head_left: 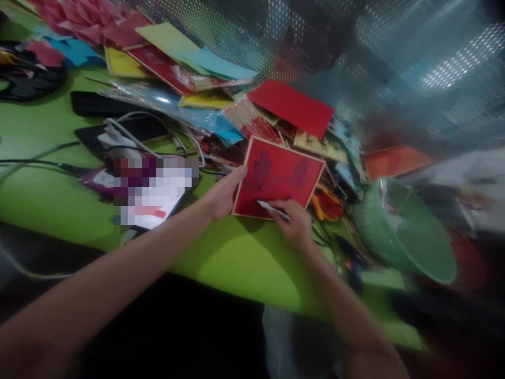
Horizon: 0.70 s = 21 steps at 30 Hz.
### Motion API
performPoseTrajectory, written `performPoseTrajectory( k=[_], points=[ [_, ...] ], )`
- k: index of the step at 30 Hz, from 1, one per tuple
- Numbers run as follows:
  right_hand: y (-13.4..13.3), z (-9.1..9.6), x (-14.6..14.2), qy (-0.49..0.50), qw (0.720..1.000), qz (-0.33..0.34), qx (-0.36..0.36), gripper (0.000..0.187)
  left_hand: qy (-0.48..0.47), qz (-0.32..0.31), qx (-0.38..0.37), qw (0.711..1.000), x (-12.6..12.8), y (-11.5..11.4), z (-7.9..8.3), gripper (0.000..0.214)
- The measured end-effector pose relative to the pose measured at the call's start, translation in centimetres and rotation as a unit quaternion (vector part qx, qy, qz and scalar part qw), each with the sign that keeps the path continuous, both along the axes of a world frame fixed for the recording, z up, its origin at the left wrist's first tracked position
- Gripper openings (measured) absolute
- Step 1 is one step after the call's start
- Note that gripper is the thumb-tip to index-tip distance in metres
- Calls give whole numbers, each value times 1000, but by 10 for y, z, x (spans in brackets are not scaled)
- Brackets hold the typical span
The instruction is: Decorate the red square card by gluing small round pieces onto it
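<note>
A red panel (279,171) with a pale thin frame tilts up above the green table, with dark line drawings on its face. My left hand (226,193) grips the panel's left edge, thumb on the frame and the other fingers hidden behind it. Between the fingers of my right hand (294,218) is a white marker (276,209), its dark tip at the lower part of the panel. Beneath the tip a dark mark shows, its shape too blurred to make out.
A phone (161,197) with a lit screen lies left of my left hand among cables. Coloured papers and framed panels pile up behind, including a red sheet (292,108). Orange-handled scissors (325,205) and a green basket (402,231) are at the right. The green tabletop (221,263) runs in front.
</note>
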State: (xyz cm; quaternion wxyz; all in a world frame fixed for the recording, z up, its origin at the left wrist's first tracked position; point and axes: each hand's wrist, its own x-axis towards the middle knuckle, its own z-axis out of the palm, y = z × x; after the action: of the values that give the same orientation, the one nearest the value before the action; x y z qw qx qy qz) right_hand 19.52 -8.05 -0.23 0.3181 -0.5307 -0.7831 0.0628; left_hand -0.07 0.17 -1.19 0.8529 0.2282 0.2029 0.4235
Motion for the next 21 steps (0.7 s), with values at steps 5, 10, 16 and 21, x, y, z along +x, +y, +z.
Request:
performPoseTrajectory(
  k=[5, 10, 16, 21],
  points=[
    [0, 0, 0, 6, 1000, -2, 2, 17, 12, 3, -3, 1000, 0, 0, -1, 50],
    [1, -1, 0, -5, 1000, -3, 0, 17, 27, 9, 14, 999, 0, -2, 3, 45],
    [1, -2, -1, -18, 1000, 1, 1, 17, 16, 10, 0, 1000, 1, -2, 6, 46],
    [1, 0, -3, 7, 1000, -8, -1, 18, 16, 11, 1, 1000, 2, -2, 6, 46]
  ],
)
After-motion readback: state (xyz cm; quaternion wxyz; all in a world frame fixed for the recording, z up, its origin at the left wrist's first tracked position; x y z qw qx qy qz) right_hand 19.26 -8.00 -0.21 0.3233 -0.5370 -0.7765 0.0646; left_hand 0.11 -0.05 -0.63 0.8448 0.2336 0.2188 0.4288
